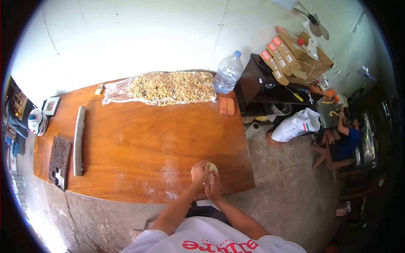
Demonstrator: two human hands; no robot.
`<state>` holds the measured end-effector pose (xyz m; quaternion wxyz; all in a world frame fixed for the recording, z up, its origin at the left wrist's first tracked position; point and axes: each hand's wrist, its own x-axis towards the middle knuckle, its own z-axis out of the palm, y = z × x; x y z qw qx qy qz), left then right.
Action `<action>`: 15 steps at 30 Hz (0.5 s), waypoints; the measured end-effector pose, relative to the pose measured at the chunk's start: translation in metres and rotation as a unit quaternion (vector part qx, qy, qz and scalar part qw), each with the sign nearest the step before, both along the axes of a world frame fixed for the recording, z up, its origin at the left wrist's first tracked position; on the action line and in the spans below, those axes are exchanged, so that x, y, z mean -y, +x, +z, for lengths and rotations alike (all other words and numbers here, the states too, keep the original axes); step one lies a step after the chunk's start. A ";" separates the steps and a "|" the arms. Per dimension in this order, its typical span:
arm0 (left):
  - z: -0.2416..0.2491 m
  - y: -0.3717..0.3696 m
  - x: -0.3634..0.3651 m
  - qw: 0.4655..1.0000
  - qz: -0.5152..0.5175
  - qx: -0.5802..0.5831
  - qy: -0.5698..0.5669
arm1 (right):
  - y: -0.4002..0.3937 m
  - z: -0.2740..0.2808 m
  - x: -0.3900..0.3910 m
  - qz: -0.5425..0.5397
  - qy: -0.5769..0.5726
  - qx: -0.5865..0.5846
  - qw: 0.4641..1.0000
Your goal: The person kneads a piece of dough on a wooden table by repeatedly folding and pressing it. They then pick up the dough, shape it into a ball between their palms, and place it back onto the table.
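A pale lump of dough [214,168] rests on the wooden table [139,139] near its front right edge. My left hand [200,173] lies over the dough's left side, its fingers pressed together around it. On the lower right of the lump, my right hand [213,186] touches it with fingers curled close against the other hand. Both hands hide much of the dough. White powdery smears mark the tabletop to their left.
A clear bag of crumbly pieces [173,87], a large water bottle [228,72] and an orange-brown block [226,106] sit at the back. Leftward are a long metallic bar [79,141], a dark panel [59,162] and a helmet [37,122]. A person [348,141] sits far right.
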<state>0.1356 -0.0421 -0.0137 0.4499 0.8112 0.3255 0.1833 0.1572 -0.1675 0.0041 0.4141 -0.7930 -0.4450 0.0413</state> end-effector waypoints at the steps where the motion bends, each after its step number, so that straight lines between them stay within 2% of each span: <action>1: -0.004 -0.001 -0.001 0.994 0.045 0.076 -0.071 | -0.001 -0.001 -0.005 -0.014 0.009 -0.011 1.000; 2: -0.011 -0.005 0.002 0.974 0.091 0.148 -0.143 | -0.003 -0.001 -0.009 -0.028 0.015 -0.024 0.999; 3: -0.006 -0.010 0.006 0.974 0.092 0.142 -0.147 | 0.001 -0.006 -0.016 -0.029 0.010 -0.029 0.999; 5: 0.005 -0.024 0.013 0.987 0.062 0.144 0.025 | 0.011 -0.019 -0.031 -0.057 -0.014 0.076 0.995; 6: 0.002 -0.024 0.012 0.989 0.061 0.131 0.021 | 0.017 -0.025 -0.040 -0.058 -0.020 0.064 0.996; 8: -0.007 -0.022 0.008 0.992 0.078 0.099 0.023 | 0.033 -0.037 -0.062 -0.062 -0.059 0.183 0.979; 10: -0.017 -0.004 -0.021 0.994 0.079 0.067 0.019 | 0.056 -0.043 -0.089 -0.052 -0.097 0.165 0.980; 12: -0.033 0.023 -0.050 0.989 0.108 0.023 0.098 | 0.087 -0.048 -0.119 -0.032 -0.089 0.189 0.977; 15: -0.030 0.064 -0.092 0.981 0.128 -0.027 0.141 | 0.133 -0.050 -0.165 -0.030 -0.074 0.192 0.978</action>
